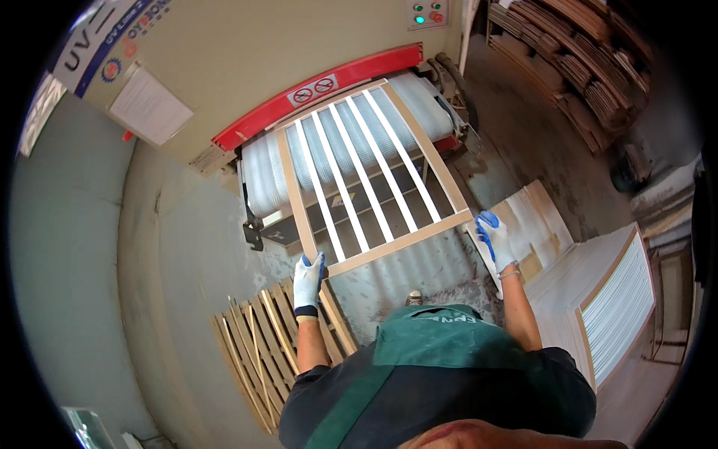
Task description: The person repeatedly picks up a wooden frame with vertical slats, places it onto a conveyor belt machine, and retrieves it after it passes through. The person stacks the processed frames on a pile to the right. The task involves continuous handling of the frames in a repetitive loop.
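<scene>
A slatted frame (303, 217) with tan outer rails and several white slats stretches out ahead of me. Its far end rests on the machine's conveyor belt (262, 176), close under a red guard bar (359, 71); the near end sticks out past the belt. At the near left corner, my left hand (307, 284), in a white glove with blue fingers, is closed on the rail. My right hand (496, 238), gloved alike, is at the near right corner with its fingers curled against the frame's edge. Its fingertips are partly hidden.
The beige machine (314, 34) has a control panel (428, 15) with a lit green button. A slatted wooden pallet (262, 337) lies left of me. To my right stand a pale board (535, 217) and a stack of white-slatted frames (617, 310). Brown panels (576, 63) are piled farther back.
</scene>
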